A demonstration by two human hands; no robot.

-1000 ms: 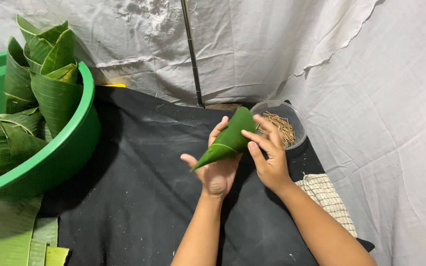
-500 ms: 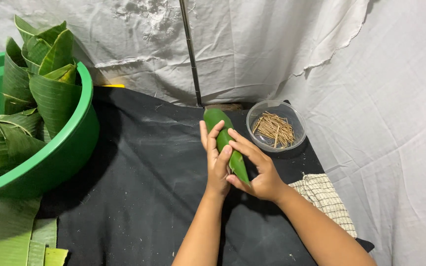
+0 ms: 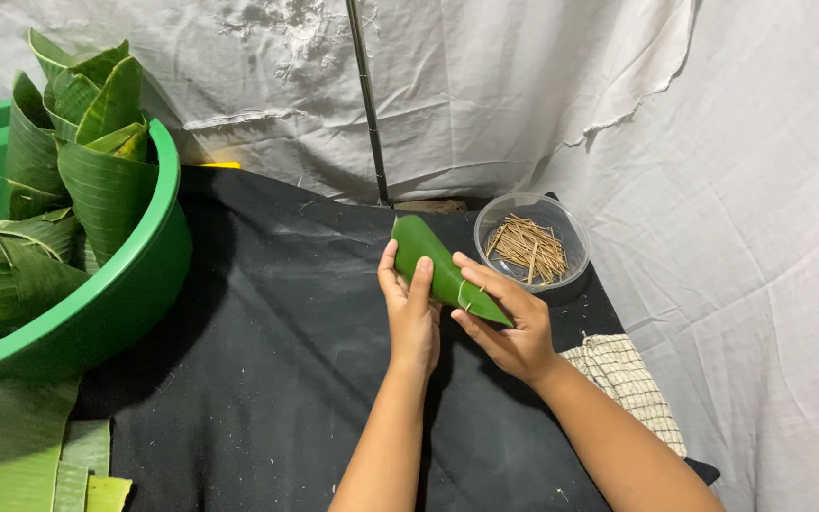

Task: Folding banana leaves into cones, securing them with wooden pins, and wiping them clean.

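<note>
Both my hands hold a green leaf rolled into a cone [image 3: 436, 265] above the black cloth [image 3: 267, 360]. My left hand [image 3: 410, 308] grips the cone's wide upper end from the left, thumb on top. From the right, my right hand [image 3: 509, 327] pinches the pointed lower end, where a thin stick pokes through the leaf. Just beyond my right hand stands a clear round bowl [image 3: 532, 245] with several short thin sticks in it.
A large green basin [image 3: 116, 294] at the left holds several rolled leaf cones [image 3: 87, 171]. Flat leaf strips [image 3: 21, 455] lie below it. A checked cloth [image 3: 627, 379] lies at the right. White sheets hang behind, with a thin dark pole [image 3: 368, 104].
The cone has been turned from pointing down-left to pointing down-right. My hands have shifted along it, the left to the wide end and the right to the tip.
</note>
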